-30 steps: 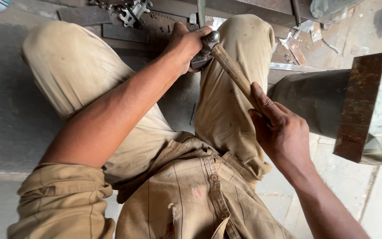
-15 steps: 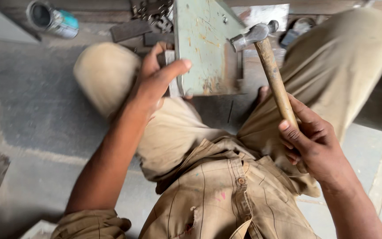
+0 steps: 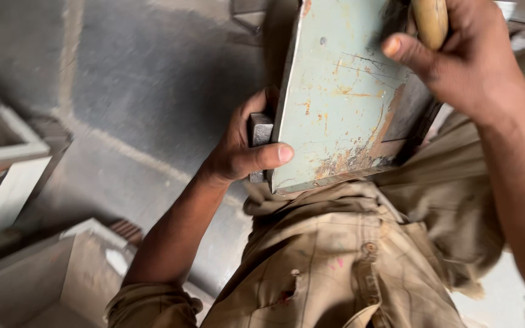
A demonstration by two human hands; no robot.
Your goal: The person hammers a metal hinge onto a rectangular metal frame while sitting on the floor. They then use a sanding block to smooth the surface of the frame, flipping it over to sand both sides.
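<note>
Your left hand [image 3: 238,152] grips the near edge of the pale green metal box [image 3: 341,91], thumb across its face, w/ a dark block [image 3: 260,130] pinned behind. Box rests tilted on your lap. Right hand [image 3: 466,61] is clenched on the wooden hammer handle [image 3: 431,21]; head is out of view. Judging by this, work's mid-way: box steadied, hammer up, no finished result visible.

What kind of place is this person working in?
Probably a metal workshop. The left hand grips a worn, rust-marked green metal box, the right hand holds a wooden tool handle, above a bare concrete floor.
</note>
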